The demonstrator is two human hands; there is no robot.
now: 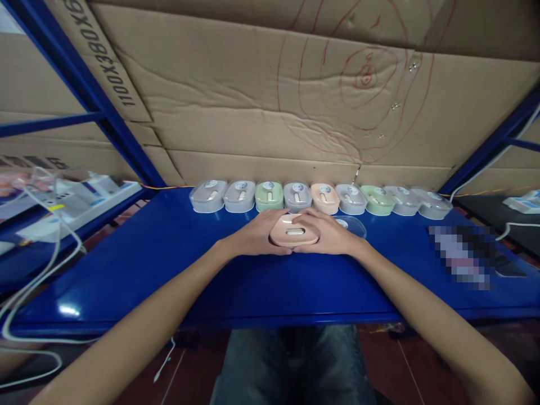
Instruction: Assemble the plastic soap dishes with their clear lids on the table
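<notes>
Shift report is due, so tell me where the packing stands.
Done: nine closed cases stand in a row along the cardboard wall. In hand: the left hand and right hand clasp a peach case on the blue table. Left: a clear lid lies loose behind the right hand.

I see both hands cupped around a peach mouse (294, 230) on the blue table (169, 264): my left hand (257, 235) wraps its left side, my right hand (327, 233) its right, fingertips meeting in front. A clear lid (352, 225) lies just behind my right hand. Further back, a row of boxed mice (320, 198) in grey, green and peach lines the cardboard wall (253, 101). White cables (46, 264) hang at the left.
</notes>
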